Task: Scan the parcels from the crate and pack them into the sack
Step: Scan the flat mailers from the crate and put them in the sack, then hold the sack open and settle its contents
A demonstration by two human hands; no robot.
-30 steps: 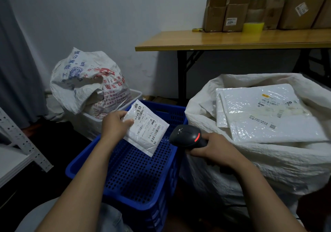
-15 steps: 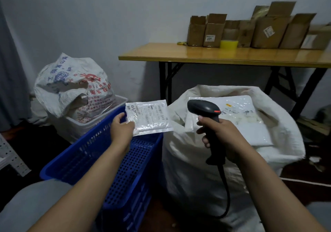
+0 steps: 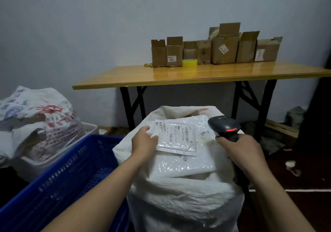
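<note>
A small white parcel point(image 3: 176, 136) with barcode labels lies over the open mouth of the white sack point(image 3: 182, 201), on top of a larger white bubble-wrap parcel point(image 3: 182, 165) inside it. My left hand point(image 3: 144, 143) grips the small parcel by its left edge. My right hand point(image 3: 240, 149) holds a black barcode scanner point(image 3: 224, 126) by its handle, just right of the parcel, with its red light showing. The blue perforated crate point(image 3: 68, 176) stands at the lower left; no parcels show in the part of it I see.
A printed woven bag point(image 3: 37, 122) sits in a white tub behind the crate. A wooden folding table point(image 3: 197, 74) at the wall carries several cardboard boxes point(image 3: 224, 47) and a yellow tape roll point(image 3: 189, 64). Dark floor lies to the right.
My left hand carried the small parcel from above the crate rightward and lowered it onto the sack. The scanner hand shifted right and now sits beside the sack's top.
</note>
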